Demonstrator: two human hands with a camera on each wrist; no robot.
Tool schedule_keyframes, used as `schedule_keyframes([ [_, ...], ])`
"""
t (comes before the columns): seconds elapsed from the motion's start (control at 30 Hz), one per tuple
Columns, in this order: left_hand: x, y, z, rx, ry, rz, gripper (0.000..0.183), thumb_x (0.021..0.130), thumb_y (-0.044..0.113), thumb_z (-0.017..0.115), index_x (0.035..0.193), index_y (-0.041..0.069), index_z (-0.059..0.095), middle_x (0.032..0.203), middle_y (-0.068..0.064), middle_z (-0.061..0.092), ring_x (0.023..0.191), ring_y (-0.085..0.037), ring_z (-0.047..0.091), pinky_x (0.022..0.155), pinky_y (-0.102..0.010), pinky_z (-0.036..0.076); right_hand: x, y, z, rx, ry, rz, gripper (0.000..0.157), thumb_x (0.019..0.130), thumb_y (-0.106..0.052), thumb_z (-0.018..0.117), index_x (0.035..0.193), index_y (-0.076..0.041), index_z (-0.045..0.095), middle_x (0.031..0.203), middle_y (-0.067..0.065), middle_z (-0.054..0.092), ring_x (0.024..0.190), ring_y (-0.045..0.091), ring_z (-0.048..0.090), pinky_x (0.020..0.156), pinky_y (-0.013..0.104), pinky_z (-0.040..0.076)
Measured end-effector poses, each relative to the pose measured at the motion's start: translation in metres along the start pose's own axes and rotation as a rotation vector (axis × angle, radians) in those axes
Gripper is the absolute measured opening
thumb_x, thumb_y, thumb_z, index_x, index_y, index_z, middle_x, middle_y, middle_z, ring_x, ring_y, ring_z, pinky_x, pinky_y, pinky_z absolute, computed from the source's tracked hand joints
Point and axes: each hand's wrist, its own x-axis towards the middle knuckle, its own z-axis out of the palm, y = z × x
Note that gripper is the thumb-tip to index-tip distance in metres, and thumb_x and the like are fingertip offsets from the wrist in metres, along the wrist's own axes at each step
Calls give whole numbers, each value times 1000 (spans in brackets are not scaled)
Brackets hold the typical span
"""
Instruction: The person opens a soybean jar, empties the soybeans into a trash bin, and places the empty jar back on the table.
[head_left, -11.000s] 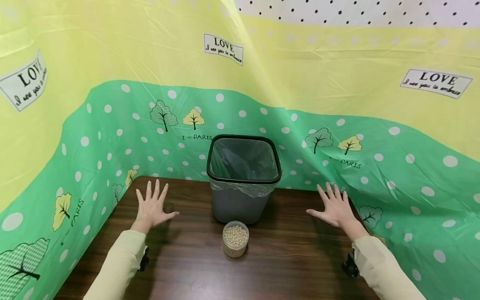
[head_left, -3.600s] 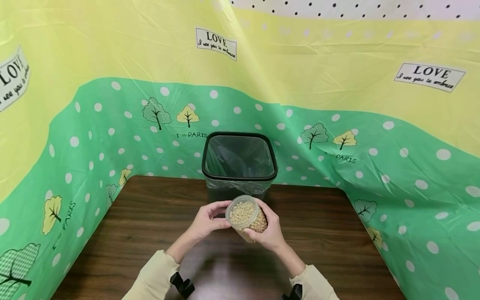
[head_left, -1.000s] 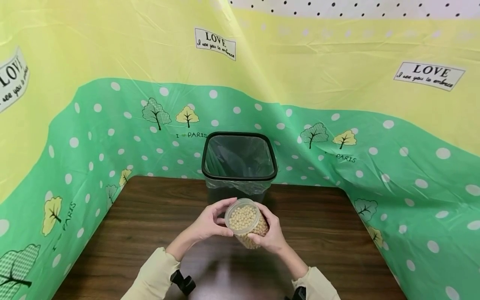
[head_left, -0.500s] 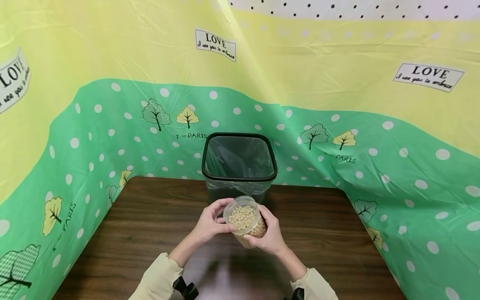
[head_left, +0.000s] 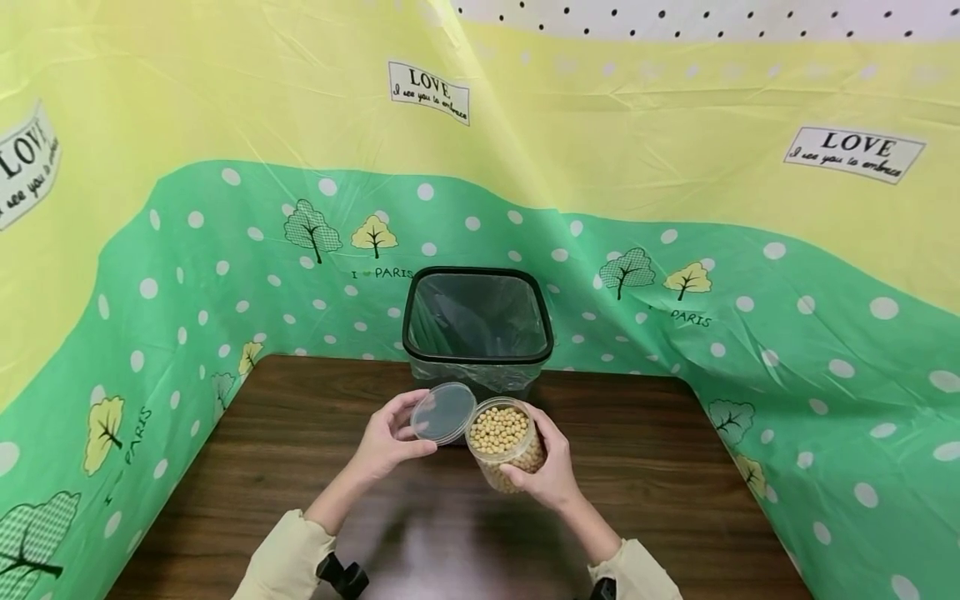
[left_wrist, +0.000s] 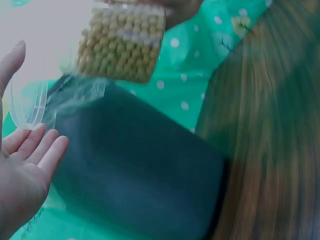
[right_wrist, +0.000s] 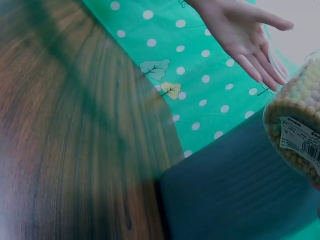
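In the head view my left hand [head_left: 384, 440] holds a clear round plastic lid [head_left: 444, 413] by its edge, between thumb and fingers. Just right of the lid, my right hand [head_left: 553, 463] grips a clear plastic jar [head_left: 501, 478] around its side. Pale round dried beans [head_left: 498, 430] fill the uncapped jar, which is raised off the table and tilted a little. The left wrist view has the lid [left_wrist: 30, 102] between thumb and fingertips, apart from the jar [left_wrist: 120, 47]. A printed label [right_wrist: 301, 139] on the jar's base shows in the right wrist view.
Behind the hands stands a dark grey trash bin with a black rim [head_left: 477, 359] and a clear plastic liner. It rests on a dark wooden table [head_left: 247, 475]. A green and yellow printed curtain [head_left: 225, 217] encloses the back and sides.
Earlier the hands lay spread apart beside the standing jar; then both held it, lid on. Over the last half second the lid has come off, moving left with my left hand.
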Motion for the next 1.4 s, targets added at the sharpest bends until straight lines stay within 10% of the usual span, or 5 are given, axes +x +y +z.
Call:
schedule_keyframes([
  [0.37,-27,-14,-36,219,118,-168,66,68,-4,76,127,-4,46,123,-23,50,104,-3,51,83,-21,48,-10,14,-8,-4,12,-1,72,61,-12,76,119,17,45,111,33,51,102,15,54,85,17,42],
  [0.87,-77,-73,-95,484,219,-496,80,69,17,79,131,-10,36,126,-30,43,114,-41,46,91,-40,44,-28,38,-14,21,11,4,76,61,-16,77,125,9,45,115,29,52,104,14,54,88,18,42],
  [1.4,-97,-114,-101,916,137,-426,86,55,32,86,119,-13,50,114,-26,55,106,-39,52,89,-50,40,-34,38,-11,62,59,13,75,60,-13,75,125,10,45,115,31,51,104,14,54,88,19,42],
])
